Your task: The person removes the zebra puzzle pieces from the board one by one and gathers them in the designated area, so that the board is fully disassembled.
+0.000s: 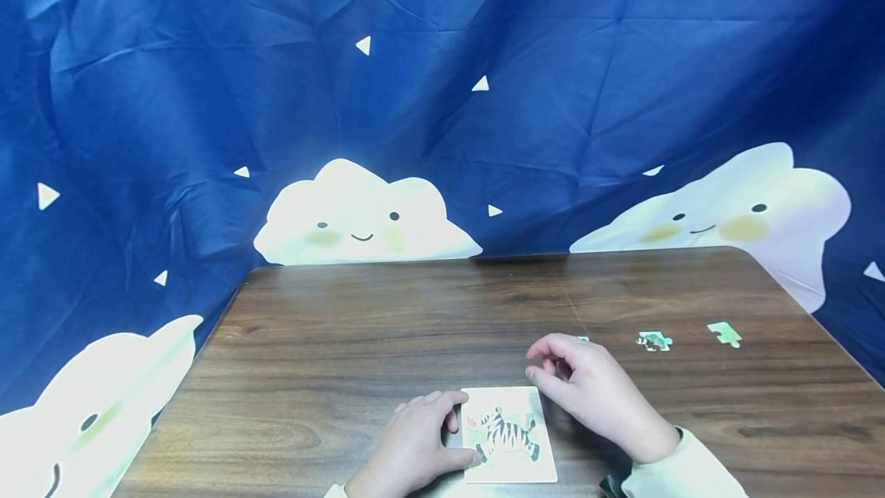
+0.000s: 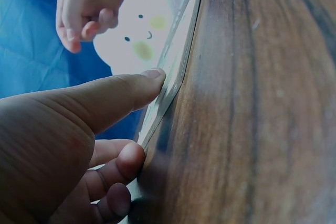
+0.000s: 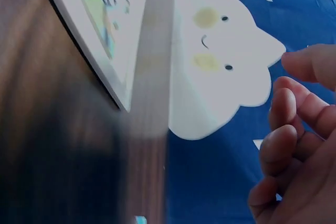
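Note:
A small white-bordered puzzle board (image 1: 508,471) with a zebra picture (image 1: 508,436) lies on the table's near part. At its left side my left hand (image 1: 418,440) grips it, thumb on the lower left and index finger by the upper left corner. The left wrist view shows that thumb (image 2: 131,93) on the board's face, with curled fingers at the edge. My right hand (image 1: 598,390) hovers beyond the board's upper right corner, fingers loosely bent, holding nothing. The right wrist view shows those fingers (image 3: 283,108) apart from the board (image 3: 123,72).
On the wooden table (image 1: 311,375), two green puzzle pieces lie to the right, one with a dark pattern (image 1: 653,341), one plain (image 1: 724,333). A bit of another piece (image 1: 583,338) shows behind my right hand. A blue cloth (image 1: 415,98) with clouds hangs behind.

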{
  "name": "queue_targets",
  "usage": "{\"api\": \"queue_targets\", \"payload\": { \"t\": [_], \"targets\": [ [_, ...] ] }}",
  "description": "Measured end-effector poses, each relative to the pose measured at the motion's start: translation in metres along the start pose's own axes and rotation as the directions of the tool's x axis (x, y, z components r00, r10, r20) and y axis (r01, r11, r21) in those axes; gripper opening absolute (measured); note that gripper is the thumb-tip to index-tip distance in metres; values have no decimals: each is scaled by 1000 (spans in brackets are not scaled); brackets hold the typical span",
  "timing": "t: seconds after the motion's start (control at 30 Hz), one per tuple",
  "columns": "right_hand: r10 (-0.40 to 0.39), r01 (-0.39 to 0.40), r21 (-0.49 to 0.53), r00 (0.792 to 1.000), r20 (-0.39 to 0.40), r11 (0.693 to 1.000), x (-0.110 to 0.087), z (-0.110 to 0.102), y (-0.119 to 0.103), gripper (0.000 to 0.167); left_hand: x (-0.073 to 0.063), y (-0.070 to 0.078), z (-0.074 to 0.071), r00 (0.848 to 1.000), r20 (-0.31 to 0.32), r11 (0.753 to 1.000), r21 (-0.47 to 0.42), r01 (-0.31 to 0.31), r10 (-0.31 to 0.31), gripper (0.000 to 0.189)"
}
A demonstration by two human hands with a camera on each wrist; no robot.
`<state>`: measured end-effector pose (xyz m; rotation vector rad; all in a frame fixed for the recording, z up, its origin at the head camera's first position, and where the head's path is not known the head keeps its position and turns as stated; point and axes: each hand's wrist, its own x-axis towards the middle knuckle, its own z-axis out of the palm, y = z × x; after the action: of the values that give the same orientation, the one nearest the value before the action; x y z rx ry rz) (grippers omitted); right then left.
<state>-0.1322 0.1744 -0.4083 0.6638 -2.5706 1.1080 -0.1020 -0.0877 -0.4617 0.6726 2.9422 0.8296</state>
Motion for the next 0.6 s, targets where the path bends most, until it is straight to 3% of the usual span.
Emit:
{"api": "queue_targets", "payload": {
  "t": [0.3,0.6],
  "targets": [
    [-65,57,61,990,122,996,-8,23,-3,12,0,-1,-1,1000,10,1000,6,-1,1,68],
    [-64,42,86,959,276,995,-17,45,-3,13,0,-2,0,1000,-2,1000,30,-8,8,66]
  ]
}}
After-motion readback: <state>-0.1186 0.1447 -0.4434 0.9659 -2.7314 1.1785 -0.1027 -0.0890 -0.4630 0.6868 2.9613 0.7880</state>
